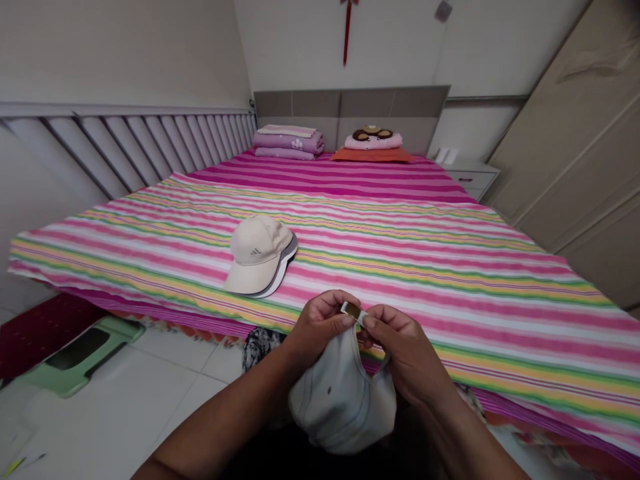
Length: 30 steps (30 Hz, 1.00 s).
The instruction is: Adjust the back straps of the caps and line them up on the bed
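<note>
A pale baseball cap (345, 400) hangs below my two hands, over my lap at the bed's near edge. My left hand (327, 323) pinches one side of its back strap, by a brownish metal-looking buckle (353, 311). On the other side of the buckle, my right hand (395, 333) is closed on the strap end between thumb and fingers. The cap's back opening shows between the hands. Beyond them, a beige cap (257, 247) with a small dark logo lies on the bed, stacked over other caps whose grey and white brims (280, 275) stick out.
The striped bed (400, 240) fills the middle. Folded purple bedding (289, 142) and a pink pillow (374, 140) lie near the headboard (395, 107). A green plastic stool (85, 353) stands on the tiled floor at left. A white nightstand (473, 177) is at back right.
</note>
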Motion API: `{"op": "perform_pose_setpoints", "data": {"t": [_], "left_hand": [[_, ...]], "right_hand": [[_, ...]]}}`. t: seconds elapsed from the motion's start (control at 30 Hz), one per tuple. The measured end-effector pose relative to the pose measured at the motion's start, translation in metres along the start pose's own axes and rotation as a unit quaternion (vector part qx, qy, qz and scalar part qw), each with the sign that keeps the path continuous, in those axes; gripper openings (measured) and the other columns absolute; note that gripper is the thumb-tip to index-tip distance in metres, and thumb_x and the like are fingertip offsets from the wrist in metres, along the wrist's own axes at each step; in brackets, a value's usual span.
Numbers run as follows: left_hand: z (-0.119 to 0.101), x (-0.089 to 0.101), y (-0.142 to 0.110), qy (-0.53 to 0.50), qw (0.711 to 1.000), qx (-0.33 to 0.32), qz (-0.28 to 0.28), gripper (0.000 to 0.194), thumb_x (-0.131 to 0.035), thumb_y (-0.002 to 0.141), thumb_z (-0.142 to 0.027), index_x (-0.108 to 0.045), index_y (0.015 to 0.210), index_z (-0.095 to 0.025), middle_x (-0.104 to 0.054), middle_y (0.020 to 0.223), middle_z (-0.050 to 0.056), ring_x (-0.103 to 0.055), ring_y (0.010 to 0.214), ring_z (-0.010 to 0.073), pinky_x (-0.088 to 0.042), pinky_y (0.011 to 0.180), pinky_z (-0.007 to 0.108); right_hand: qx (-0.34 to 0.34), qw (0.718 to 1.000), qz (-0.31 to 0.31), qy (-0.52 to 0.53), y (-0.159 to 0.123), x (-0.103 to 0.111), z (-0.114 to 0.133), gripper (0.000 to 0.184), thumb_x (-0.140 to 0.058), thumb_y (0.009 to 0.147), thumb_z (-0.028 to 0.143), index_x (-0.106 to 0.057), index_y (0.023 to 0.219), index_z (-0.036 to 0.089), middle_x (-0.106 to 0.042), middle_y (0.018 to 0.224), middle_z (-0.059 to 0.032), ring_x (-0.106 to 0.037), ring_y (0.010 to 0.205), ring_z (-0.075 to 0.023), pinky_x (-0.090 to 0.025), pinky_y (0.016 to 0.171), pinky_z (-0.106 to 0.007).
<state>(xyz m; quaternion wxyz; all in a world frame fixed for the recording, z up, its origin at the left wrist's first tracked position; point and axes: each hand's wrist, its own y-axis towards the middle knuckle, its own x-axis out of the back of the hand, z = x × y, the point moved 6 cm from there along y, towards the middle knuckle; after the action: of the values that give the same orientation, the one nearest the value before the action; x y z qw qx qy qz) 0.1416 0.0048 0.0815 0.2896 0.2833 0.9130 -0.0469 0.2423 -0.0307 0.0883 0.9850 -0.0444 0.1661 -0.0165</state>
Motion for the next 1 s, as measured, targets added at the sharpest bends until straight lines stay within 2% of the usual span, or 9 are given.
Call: {"op": "perform_pose_setpoints", "data": {"t": [0.23, 0.4, 0.57, 0.63, 0.8, 1.0], "left_hand": [[-0.004, 0.005, 0.001, 0.004, 0.999, -0.03, -0.023, 0.03, -0.07, 0.06, -0.017, -0.06, 0.088, -0.014, -0.06, 0.075, 0.002, -0.057, 0.064, 0.01, -0.045, 0.06, 0.022], [-0.002, 0.0, 0.002, 0.037, 0.999, -0.013, -0.015, 0.035, -0.07, 0.061, -0.018, -0.057, 0.093, -0.015, -0.061, 0.075, 0.002, -0.057, 0.059, 0.0097, -0.045, 0.058, 0.023], [-0.008, 0.005, 0.001, 0.049, 0.997, -0.036, -0.048, 0.038, -0.072, 0.059, -0.018, -0.056, 0.094, -0.015, -0.061, 0.078, 0.002, -0.057, 0.063, 0.0097, -0.044, 0.059, 0.022], [-0.009, 0.007, 0.001, 0.043, 0.996, -0.045, -0.057, 0.039, -0.072, 0.058, -0.017, -0.056, 0.094, -0.016, -0.061, 0.079, 0.002, -0.058, 0.064, 0.0095, -0.044, 0.06, 0.021], [-0.003, 0.002, 0.003, 0.054, 0.998, -0.026, -0.021, 0.043, -0.071, 0.059, -0.017, -0.056, 0.098, -0.015, -0.061, 0.078, 0.002, -0.058, 0.065, 0.0103, -0.045, 0.062, 0.023], [-0.004, 0.011, 0.004, 0.061, 0.996, -0.02, -0.058, 0.034, -0.073, 0.057, -0.018, -0.058, 0.087, -0.014, -0.063, 0.073, 0.002, -0.058, 0.064, 0.0116, -0.044, 0.063, 0.024]], "right_hand": [[-0.013, 1.0, -0.001, -0.006, 0.0, 0.002, -0.004, 0.02, -0.065, 0.067, 0.033, -0.055, 0.061, 0.016, -0.053, 0.054, 0.0004, -0.045, 0.051, -0.0105, -0.034, 0.05, -0.023], [-0.016, 1.0, 0.0, 0.024, 0.0, -0.002, -0.005, 0.02, -0.065, 0.067, 0.032, -0.055, 0.06, 0.016, -0.051, 0.05, 0.0013, -0.04, 0.046, -0.009, -0.03, 0.044, -0.021], [-0.033, 0.998, 0.037, 0.023, 0.0, -0.001, -0.009, 0.025, -0.061, 0.071, 0.038, -0.054, 0.061, 0.016, -0.052, 0.053, 0.0002, -0.043, 0.048, -0.0102, -0.033, 0.048, -0.023], [-0.044, 0.998, 0.035, 0.028, 0.0, 0.002, -0.013, 0.025, -0.062, 0.07, 0.037, -0.053, 0.062, 0.016, -0.052, 0.053, 0.0008, -0.043, 0.048, -0.01, -0.034, 0.048, -0.023], [-0.033, 0.998, 0.02, 0.053, 0.001, 0.003, -0.015, 0.022, -0.067, 0.067, 0.033, -0.054, 0.062, 0.015, -0.052, 0.052, 0.0021, -0.042, 0.047, -0.008, -0.032, 0.047, -0.02], [-0.054, 0.997, 0.043, 0.041, 0.001, 0.004, -0.015, 0.027, -0.059, 0.073, 0.043, -0.055, 0.068, 0.017, -0.053, 0.052, 0.0014, -0.044, 0.046, -0.01, -0.032, 0.046, -0.023]]}}
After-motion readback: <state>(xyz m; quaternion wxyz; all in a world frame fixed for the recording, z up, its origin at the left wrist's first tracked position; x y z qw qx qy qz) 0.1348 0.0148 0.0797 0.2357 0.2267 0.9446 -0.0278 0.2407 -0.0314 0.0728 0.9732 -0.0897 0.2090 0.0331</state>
